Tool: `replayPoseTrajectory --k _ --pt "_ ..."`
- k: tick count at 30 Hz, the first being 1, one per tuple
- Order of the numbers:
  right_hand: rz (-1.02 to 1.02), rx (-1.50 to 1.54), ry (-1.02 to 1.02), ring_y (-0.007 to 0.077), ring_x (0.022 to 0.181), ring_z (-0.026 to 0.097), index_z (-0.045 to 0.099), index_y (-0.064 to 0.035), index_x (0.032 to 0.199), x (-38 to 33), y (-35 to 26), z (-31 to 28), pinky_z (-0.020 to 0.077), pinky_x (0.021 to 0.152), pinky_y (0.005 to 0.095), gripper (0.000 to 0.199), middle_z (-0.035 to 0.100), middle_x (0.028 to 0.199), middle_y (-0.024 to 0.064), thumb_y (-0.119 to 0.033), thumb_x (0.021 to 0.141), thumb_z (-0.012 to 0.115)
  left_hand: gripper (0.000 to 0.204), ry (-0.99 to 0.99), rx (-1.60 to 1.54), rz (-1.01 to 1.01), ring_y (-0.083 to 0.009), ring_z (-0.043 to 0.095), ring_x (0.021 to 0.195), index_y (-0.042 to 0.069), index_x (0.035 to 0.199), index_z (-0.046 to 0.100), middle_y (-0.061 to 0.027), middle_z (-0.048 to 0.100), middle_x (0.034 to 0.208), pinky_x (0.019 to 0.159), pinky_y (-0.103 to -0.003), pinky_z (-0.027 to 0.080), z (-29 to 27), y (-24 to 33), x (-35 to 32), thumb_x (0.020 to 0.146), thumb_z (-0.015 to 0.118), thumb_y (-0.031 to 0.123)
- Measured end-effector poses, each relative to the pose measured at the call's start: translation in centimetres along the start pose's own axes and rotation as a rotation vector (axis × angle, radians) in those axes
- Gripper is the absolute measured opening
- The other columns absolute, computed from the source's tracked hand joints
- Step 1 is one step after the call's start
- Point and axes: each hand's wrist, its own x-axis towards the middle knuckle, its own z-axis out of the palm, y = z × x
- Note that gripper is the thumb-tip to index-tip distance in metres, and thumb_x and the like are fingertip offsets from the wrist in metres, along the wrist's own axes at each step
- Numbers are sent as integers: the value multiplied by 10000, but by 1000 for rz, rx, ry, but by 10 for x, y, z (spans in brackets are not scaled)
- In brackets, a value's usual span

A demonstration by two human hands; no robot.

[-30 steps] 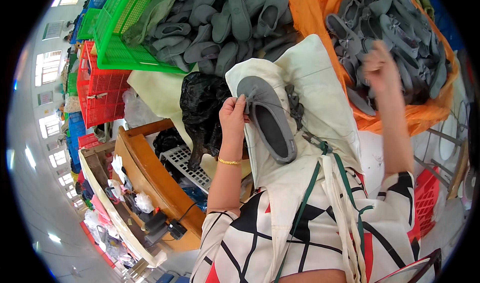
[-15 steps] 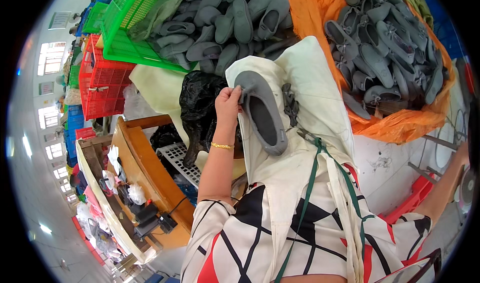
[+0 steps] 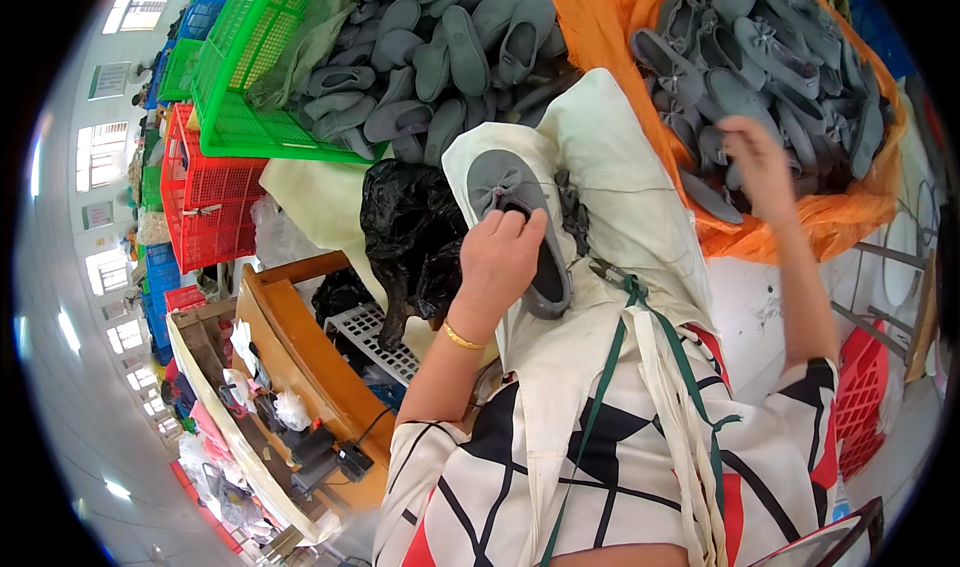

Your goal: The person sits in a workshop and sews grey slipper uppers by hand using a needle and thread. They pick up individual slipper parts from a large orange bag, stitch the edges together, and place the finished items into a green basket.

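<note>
A: Bright room, windows (image 3: 102,155) along the left wall. Where's the shoe (image 3: 550,277)?

B: On the pale apron (image 3: 640,207) over the person's lap, opening up, toe pointing away from the body, with a bow (image 3: 503,189) on it.

A: And the left hand (image 3: 500,262)?

B: Gripping the shoe at its opening, fingers bent over the edge just below the bow. There's a gold bracelet (image 3: 462,338) on that wrist.

A: The right hand (image 3: 760,167)?

B: Raised, well apart from the shoe, in front of the orange bag (image 3: 840,225). It's blurred; the fingers look bent, but I can't tell whether they hold anything.

A: What's near the shoe?

B: A dark clump (image 3: 572,212) just right of it, a metal tool (image 3: 605,270) with a green ribbon (image 3: 633,289) nearer the body, and a black bag (image 3: 405,232) on the left.

A: Farther out?

B: Grey shoes (image 3: 468,52) heaped in the green crate (image 3: 280,145) and the orange bag. On the left are a red crate (image 3: 205,197) and a wooden desk (image 3: 320,352).
</note>
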Motion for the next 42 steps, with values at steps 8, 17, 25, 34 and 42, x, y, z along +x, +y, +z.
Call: replayPoseTrajectory --k 8,17,25,34,42 --pt "-455 -299 -454 333 875 601 643 -28 1017 6 -36 183 488 777 420 216 609 892 144 -196 881 652 597 -120 15 -299 -306 538 814 49 1343 532 -124 511 874 701 -390 483 17 -32 -6 759 653 60" --pt "-596 -659 -608 328 796 607 646 -59 838 31 -35 204 488 690 431 214 596 786 116 -266 889 642 540 68 -448 -556 -297 554 840 47 1273 565 -143 538 988 732 -363 494 39 -46 -26 750 699 35" --pt "61 559 -344 164 711 608 632 -23 786 26 -91 252 520 720 319 404 619 775 44 -321 1024 501 502 133 -476 -581 -215 559 802 50 1189 603 -89 539 969 707 -318 497 51 -51 -22 703 716 -8" --pt "690 1294 -365 102 579 399 476 -109 819 14 -104 267 414 660 281 264 439 699 -31 -233 1044 417 463 203 -475 -514 -334 576 910 62 1144 610 -123 591 970 780 -395 508 55 -52 -25 696 674 -36" --pt "772 1159 -262 94 526 274 406 -147 776 -15 -141 235 367 657 305 324 317 641 -47 -295 1064 399 468 225 -412 -284 -300 595 804 70 1136 617 -116 596 938 671 -376 520 55 -54 -27 691 627 -73"
